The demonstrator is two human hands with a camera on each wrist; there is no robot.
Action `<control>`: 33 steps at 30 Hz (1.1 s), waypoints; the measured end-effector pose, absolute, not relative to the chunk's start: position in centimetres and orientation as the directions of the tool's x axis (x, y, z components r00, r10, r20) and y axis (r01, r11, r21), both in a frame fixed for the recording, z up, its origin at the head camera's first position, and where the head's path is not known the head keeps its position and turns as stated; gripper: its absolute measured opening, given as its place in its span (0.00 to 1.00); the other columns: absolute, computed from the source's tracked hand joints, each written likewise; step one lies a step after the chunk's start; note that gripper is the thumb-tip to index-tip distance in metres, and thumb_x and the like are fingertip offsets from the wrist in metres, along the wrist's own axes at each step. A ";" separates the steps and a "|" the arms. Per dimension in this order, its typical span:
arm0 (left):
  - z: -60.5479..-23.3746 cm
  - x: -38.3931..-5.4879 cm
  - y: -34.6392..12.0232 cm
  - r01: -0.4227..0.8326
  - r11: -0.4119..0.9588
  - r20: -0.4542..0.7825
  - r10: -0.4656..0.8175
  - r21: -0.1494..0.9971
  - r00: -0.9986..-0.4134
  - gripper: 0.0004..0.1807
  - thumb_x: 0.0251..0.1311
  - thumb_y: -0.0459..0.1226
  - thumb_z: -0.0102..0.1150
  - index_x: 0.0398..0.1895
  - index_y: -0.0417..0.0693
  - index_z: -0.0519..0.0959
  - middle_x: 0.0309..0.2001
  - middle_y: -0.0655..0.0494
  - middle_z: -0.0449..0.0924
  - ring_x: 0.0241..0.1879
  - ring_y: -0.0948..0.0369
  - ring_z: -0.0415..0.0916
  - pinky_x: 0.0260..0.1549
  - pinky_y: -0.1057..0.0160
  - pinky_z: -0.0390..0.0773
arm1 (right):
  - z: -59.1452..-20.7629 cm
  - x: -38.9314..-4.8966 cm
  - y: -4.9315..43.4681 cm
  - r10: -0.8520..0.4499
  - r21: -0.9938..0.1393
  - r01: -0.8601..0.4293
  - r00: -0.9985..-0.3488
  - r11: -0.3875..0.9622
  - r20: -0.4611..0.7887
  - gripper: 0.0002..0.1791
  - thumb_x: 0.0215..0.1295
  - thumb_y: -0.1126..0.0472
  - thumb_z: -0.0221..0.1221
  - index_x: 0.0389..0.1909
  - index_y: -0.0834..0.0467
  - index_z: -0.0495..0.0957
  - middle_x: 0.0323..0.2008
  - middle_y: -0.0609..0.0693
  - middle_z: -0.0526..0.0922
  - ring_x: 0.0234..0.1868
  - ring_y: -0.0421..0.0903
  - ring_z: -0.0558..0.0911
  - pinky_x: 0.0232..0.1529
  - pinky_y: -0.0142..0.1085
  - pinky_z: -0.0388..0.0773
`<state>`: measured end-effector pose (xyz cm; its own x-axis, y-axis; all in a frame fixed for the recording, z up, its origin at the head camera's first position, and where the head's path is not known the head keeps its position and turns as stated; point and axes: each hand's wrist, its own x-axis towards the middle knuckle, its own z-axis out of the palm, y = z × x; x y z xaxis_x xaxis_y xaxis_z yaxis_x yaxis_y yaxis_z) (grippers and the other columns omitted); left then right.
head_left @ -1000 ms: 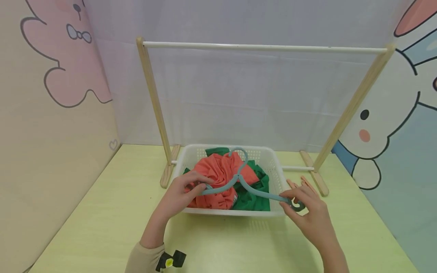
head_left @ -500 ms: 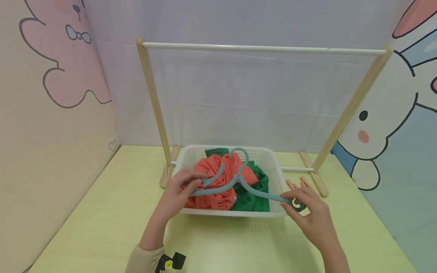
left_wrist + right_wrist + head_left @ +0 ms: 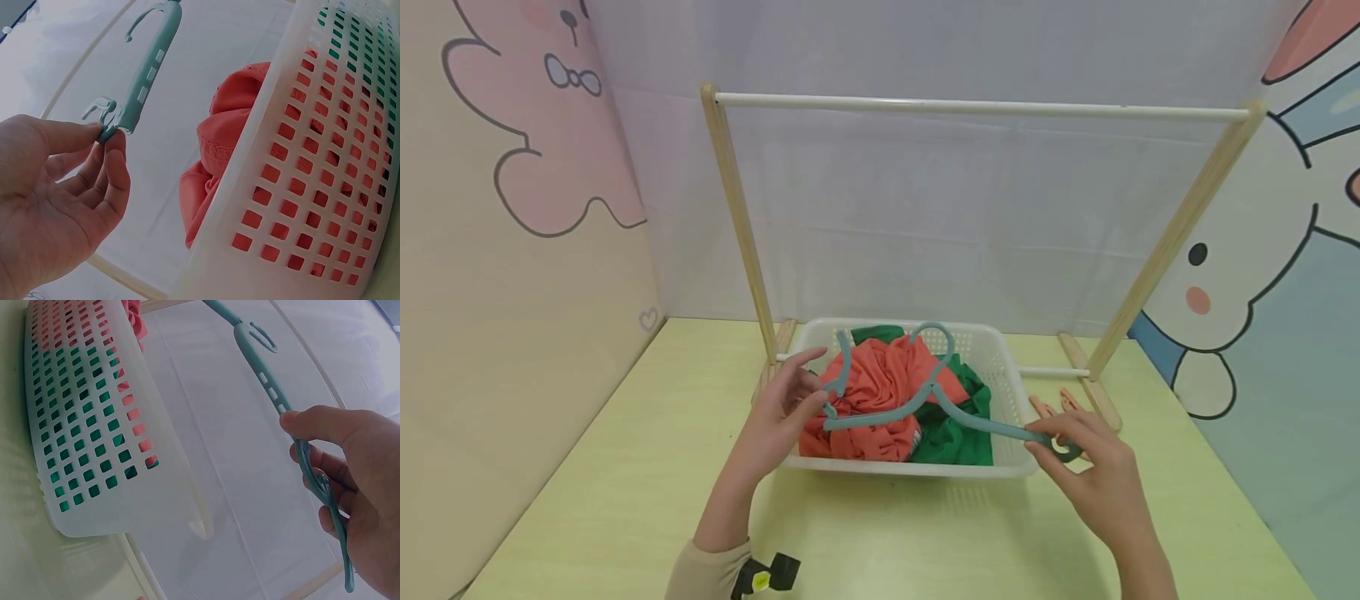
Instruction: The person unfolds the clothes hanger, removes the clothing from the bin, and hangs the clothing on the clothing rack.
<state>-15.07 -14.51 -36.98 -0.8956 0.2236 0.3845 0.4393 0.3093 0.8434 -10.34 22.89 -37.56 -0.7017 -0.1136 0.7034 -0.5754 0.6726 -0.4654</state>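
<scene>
A pale teal folding clothes hanger (image 3: 880, 419) is held over the basket, hook upward. My left hand (image 3: 775, 425) pinches its left end between thumb and fingertip. There a hinged end piece (image 3: 844, 362) stands upward from the arm's tip; the left wrist view shows the pinch (image 3: 106, 132) at the joint. My right hand (image 3: 1097, 471) pinches the other arm near its curled end, which lies folded back along the fingers in the right wrist view. Beneath the hanger, red cloth (image 3: 872, 379) and green cloth (image 3: 962, 437) lie bunched in the white basket (image 3: 917, 471).
Behind the basket rises a rack with wooden posts (image 3: 737, 217) and a white top bar (image 3: 977, 107). Orange-pink clothespins (image 3: 1069, 400) lie right of the basket, by the rack's foot. Printed walls close in both sides of the pale yellow table (image 3: 625, 467).
The hanger's left end piece has swung out from folded along the arm to standing upward. My left fingers have spread more, and the hanger has shifted slightly right with my right hand.
</scene>
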 end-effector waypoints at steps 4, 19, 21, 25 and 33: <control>-37.0 -15.1 -14.9 0.435 0.306 0.364 0.263 0.847 -0.894 0.35 0.66 0.28 0.57 0.74 0.54 0.60 0.40 0.49 0.76 0.36 0.62 0.77 0.38 0.69 0.80 | -37.6 -10.2 23.0 -0.127 -0.470 -0.581 -0.708 0.664 0.695 0.23 0.40 0.78 0.74 0.35 0.50 0.85 0.32 0.38 0.81 0.37 0.32 0.73 0.50 0.15 0.69; -36.3 -14.9 -15.5 0.507 0.334 0.390 0.359 0.795 -0.848 0.34 0.57 0.23 0.63 0.67 0.52 0.67 0.39 0.51 0.76 0.34 0.66 0.74 0.32 0.68 0.77 | -37.6 -10.3 23.2 -0.218 -0.454 -0.626 -0.708 0.634 0.672 0.26 0.39 0.77 0.75 0.35 0.45 0.84 0.35 0.36 0.80 0.40 0.29 0.73 0.73 0.22 0.55; -36.3 -14.8 -15.6 0.501 0.329 0.390 0.350 0.800 -0.852 0.31 0.57 0.25 0.64 0.63 0.51 0.69 0.39 0.51 0.77 0.35 0.66 0.75 0.34 0.68 0.78 | -37.6 -10.3 23.1 -0.214 -0.451 -0.621 -0.709 0.641 0.673 0.26 0.38 0.76 0.75 0.35 0.45 0.84 0.35 0.35 0.80 0.41 0.29 0.73 0.73 0.21 0.55; -36.3 -14.8 -15.6 0.493 0.322 0.393 0.329 0.808 -0.859 0.27 0.59 0.28 0.65 0.60 0.47 0.69 0.39 0.51 0.80 0.36 0.66 0.77 0.39 0.67 0.80 | -37.6 -10.3 23.1 -0.212 -0.449 -0.625 -0.704 0.639 0.678 0.26 0.38 0.77 0.75 0.35 0.46 0.84 0.34 0.37 0.81 0.42 0.29 0.74 0.74 0.23 0.54; -36.1 -14.7 -15.4 0.464 0.279 0.392 0.278 0.841 -0.877 0.23 0.62 0.27 0.62 0.58 0.45 0.68 0.38 0.48 0.80 0.35 0.66 0.80 0.40 0.68 0.81 | -37.6 -10.3 23.0 -0.196 -0.450 -0.648 -0.678 0.615 0.709 0.25 0.36 0.76 0.76 0.34 0.48 0.86 0.33 0.42 0.84 0.42 0.28 0.76 0.74 0.26 0.58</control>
